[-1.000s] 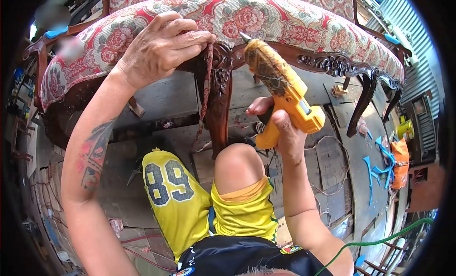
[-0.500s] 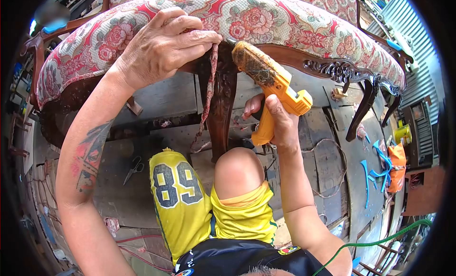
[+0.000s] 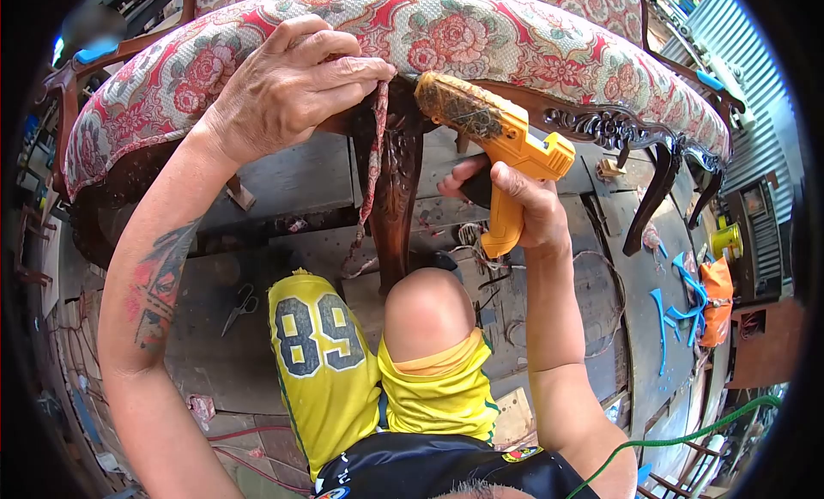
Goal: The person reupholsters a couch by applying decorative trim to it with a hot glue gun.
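Note:
My left hand (image 3: 287, 91) pinches a narrow floral fabric trim cord (image 3: 377, 147) against the lower edge of a sofa's padded front (image 3: 459, 40), covered in rose-patterned cloth. The cord's free length dangles in front of a carved dark wooden leg (image 3: 396, 190). My right hand (image 3: 536, 203) grips a yellow hot glue gun (image 3: 511, 143) by its handle, with brown, crusted residue over its front. Its nozzle end is at the seam between cloth and wooden frame, just right of my left fingertips; the tip itself is hard to make out.
Scissors (image 3: 240, 310) lie on the wooden floor left of my knees. Blue strips (image 3: 665, 327) and an orange bag (image 3: 716, 302) lie at right, near a yellow can (image 3: 726, 241). A green cord (image 3: 687, 439) crosses the lower right.
My right hand and the glue gun's rear have swung to the right, and the gun lies flatter. My left hand has shifted slightly left, still pinching the cord.

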Available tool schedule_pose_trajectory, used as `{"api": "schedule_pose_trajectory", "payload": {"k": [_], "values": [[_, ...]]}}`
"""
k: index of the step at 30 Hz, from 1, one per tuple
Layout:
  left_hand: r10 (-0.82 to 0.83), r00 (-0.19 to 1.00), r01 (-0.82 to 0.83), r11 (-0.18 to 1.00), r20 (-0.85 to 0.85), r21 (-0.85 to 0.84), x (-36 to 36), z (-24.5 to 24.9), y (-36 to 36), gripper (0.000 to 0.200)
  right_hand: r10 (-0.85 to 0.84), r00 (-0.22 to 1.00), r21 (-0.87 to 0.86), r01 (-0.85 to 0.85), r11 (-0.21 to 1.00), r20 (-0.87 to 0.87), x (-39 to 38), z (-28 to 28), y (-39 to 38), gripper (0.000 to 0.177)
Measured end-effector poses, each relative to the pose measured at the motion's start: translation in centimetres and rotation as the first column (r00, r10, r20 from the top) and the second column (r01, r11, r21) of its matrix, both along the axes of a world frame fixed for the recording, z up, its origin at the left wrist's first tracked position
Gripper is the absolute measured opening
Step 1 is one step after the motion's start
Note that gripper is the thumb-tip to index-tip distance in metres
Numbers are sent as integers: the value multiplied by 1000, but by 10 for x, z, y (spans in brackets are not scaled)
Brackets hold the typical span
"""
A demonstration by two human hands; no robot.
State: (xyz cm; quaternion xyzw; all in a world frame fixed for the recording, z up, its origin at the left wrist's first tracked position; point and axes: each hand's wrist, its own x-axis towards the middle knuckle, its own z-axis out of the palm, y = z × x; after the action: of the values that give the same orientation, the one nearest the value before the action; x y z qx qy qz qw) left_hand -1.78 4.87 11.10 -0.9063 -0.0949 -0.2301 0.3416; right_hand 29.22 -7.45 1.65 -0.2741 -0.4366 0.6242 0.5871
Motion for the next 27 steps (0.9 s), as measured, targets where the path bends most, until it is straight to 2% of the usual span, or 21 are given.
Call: {"api": "schedule_pose_trajectory", "payload": {"k": [5, 10, 14, 16, 27], "values": [[9, 1000, -9, 1000, -8, -11, 0, 1, -2, 37, 39, 999, 46, -40, 998, 19, 1, -3, 3, 39], [10, 1000, -10, 1000, -22, -12, 1, 2, -2, 39, -21, 997, -41, 24, 999, 75, -5, -3, 0, 27], [18, 999, -18, 1000, -32, 3, 1, 3, -2, 40, -44, 995, -56, 49, 997, 88, -11, 5, -4, 25], [17, 999, -17, 1000, -34, 3, 0, 3, -2, 40, -57, 981, -84, 74, 994, 186, -12, 6, -5, 49], [22, 999, -22, 1000, -30, 13, 0, 2, -2, 41, -45, 983, -128, 68, 989, 177, -17, 10, -9, 55]]}}
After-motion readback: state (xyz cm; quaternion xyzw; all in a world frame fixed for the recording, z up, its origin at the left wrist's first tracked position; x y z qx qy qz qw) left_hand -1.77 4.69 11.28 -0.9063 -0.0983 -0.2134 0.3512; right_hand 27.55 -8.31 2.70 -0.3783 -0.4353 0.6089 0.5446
